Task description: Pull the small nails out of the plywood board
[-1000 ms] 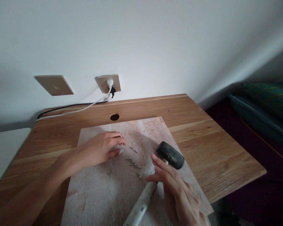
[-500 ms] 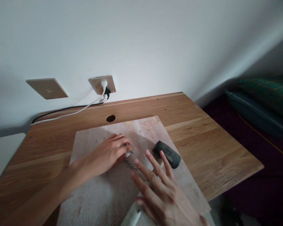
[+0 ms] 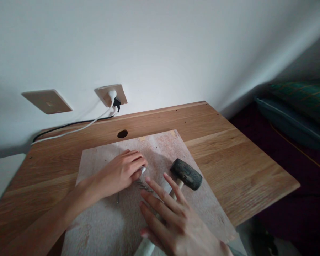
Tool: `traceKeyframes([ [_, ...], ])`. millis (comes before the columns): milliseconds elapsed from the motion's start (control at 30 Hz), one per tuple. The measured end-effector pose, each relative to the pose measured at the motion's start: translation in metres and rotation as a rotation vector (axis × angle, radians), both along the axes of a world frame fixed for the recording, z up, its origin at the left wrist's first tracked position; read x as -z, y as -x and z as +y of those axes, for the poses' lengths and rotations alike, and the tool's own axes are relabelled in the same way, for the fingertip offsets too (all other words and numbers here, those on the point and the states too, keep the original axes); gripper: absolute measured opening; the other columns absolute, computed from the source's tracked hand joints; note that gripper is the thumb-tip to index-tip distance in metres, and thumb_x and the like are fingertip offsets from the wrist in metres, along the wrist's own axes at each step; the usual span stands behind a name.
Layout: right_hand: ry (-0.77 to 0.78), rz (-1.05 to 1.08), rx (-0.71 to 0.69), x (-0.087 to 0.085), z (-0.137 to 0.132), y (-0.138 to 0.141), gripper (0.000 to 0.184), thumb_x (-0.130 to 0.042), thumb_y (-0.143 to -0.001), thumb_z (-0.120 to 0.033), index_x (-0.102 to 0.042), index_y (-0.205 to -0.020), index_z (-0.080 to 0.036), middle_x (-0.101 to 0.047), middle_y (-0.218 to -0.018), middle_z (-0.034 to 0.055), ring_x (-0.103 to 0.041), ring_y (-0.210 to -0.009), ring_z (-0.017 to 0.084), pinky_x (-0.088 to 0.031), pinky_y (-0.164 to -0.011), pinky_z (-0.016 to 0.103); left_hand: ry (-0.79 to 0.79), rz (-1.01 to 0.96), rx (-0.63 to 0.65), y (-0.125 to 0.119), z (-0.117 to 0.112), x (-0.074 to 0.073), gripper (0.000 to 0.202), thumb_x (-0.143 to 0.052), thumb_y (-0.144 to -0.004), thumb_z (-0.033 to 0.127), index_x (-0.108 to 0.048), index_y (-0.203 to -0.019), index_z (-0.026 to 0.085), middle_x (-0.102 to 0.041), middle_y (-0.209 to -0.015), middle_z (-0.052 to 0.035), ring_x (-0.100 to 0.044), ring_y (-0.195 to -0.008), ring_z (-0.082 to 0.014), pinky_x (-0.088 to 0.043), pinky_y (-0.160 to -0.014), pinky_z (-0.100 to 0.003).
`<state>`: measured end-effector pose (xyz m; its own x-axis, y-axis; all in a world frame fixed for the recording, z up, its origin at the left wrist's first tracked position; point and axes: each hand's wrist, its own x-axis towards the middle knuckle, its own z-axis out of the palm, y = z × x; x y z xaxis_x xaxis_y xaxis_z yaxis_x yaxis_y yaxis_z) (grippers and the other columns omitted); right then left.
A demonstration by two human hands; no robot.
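My left hand (image 3: 128,169) rests over the board with its fingers curled together. A small white piece (image 3: 143,170) pokes out between thumb and forefinger; its kind is hard to make out. My right hand (image 3: 170,220) hovers over the handle of a mallet, fingers spread, and does not grip it. The mallet (image 3: 187,174) has a black head and a pale handle, and lies slanting on the board. Several thin nails (image 3: 142,184) lie in a small heap between my hands, partly hidden. One single nail (image 3: 117,198) lies below my left wrist.
A whitish worn board (image 3: 96,227) with small holes lies on a wooden desk (image 3: 237,160). The desk has a round cable hole (image 3: 122,133). White and black cords run from a wall socket (image 3: 117,89) along the back edge. Cushions (image 3: 290,117) lie at the right.
The nail tip that showed at my left fingertips is now out of sight. My right hand has shifted slightly left, still spread. The whole view has shifted a little.
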<state>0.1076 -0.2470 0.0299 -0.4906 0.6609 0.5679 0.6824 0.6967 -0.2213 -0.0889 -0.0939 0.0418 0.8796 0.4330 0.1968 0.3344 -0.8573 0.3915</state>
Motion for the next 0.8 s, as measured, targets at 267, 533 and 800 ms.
traceKeyframes([
  [267,0.001,0.025,-0.016,-0.002,0.001,0.0,0.024,-0.066,-0.104,-0.034,-0.075,-0.112,-0.013,-0.08,-0.125,0.0071,-0.05,-0.149,0.028,-0.02,-0.134,0.052,0.041,-0.024,0.002,-0.011,0.014,-0.001,0.013,-0.056,-0.098,0.01,-0.065,-0.102,0.019,-0.069,-0.102,-0.0047,-0.065,-0.097,-0.0205,-0.051,-0.089,-0.034],
  [533,-0.005,0.036,-0.011,-0.008,0.003,-0.005,0.029,-0.061,-0.108,-0.034,-0.075,-0.116,-0.01,-0.08,-0.125,0.0107,-0.058,-0.143,0.026,-0.029,-0.131,0.049,0.064,-0.081,-0.022,-0.029,0.029,0.005,0.015,-0.055,-0.099,0.014,-0.069,-0.1,0.019,-0.07,-0.102,-0.0048,-0.066,-0.093,-0.0184,-0.053,-0.088,-0.033],
  [800,-0.014,0.011,-0.008,-0.033,-0.015,-0.018,0.028,-0.049,-0.113,-0.024,-0.074,-0.126,-0.02,-0.075,-0.136,0.0037,-0.073,-0.122,0.014,-0.054,-0.111,0.022,0.094,-0.143,-0.06,-0.049,0.04,0.011,0.018,-0.057,-0.089,0.005,-0.065,-0.097,0.019,-0.069,-0.096,-0.0021,-0.065,-0.086,-0.0173,-0.053,-0.083,-0.032],
])
